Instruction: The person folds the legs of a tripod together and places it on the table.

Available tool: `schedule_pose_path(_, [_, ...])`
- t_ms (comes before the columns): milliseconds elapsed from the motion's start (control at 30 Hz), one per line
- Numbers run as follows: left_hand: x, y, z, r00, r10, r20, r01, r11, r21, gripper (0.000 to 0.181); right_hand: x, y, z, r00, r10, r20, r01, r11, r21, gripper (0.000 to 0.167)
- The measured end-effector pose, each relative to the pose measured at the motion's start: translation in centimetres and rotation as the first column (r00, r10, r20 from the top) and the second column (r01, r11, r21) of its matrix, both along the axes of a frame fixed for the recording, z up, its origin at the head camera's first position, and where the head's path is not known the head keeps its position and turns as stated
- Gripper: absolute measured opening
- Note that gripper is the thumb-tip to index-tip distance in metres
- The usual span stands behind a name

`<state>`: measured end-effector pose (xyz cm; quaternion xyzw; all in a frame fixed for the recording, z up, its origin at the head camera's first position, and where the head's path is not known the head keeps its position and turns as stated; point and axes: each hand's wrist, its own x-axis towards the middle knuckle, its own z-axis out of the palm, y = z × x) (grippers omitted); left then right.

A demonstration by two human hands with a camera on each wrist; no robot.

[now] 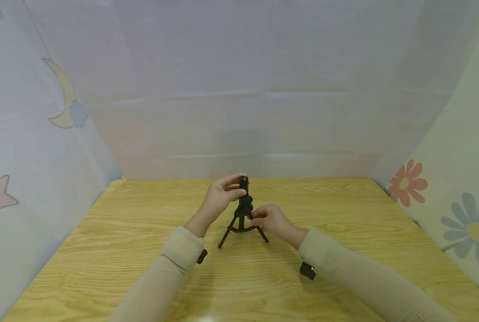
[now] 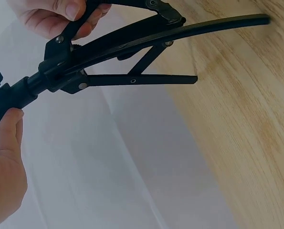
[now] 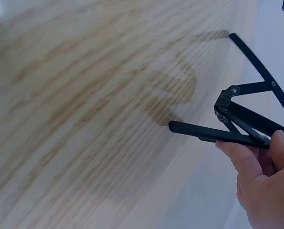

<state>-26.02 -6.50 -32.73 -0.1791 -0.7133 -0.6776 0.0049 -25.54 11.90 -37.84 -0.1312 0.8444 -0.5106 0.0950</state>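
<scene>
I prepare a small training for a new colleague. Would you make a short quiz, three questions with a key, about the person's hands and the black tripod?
1. Which hand holds the upper part of the black tripod?
2. True or false: the tripod's legs are all folded flat together.
3. Fill in: the other hand pinches one ____ of the tripod.

Key:
1. The left hand.
2. False; the legs are spread apart.
3. Leg.

1. Tripod (image 2: 118, 42): smooth, low sheen, metal or plastic, can't tell tbh
2. Its rivets (image 2: 82, 86): shiny metal
3. Tabletop (image 1: 142, 214): wood-grain, kinda glossy
4. Sleeves (image 1: 356, 266): matt cloth
5. Backdrop (image 1: 311, 129): creased, faint sheen
</scene>
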Motion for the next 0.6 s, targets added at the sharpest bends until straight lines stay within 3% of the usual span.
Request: schedule_pose_path(600, [-0.15,0.35,-0.27,1.000,0.021,-0.004,-0.021,0.999,0.029,0.043,0.09,-0.23,-0.54,0.998,-0.065,0.009,0.065,0.991,-0.116,0.019])
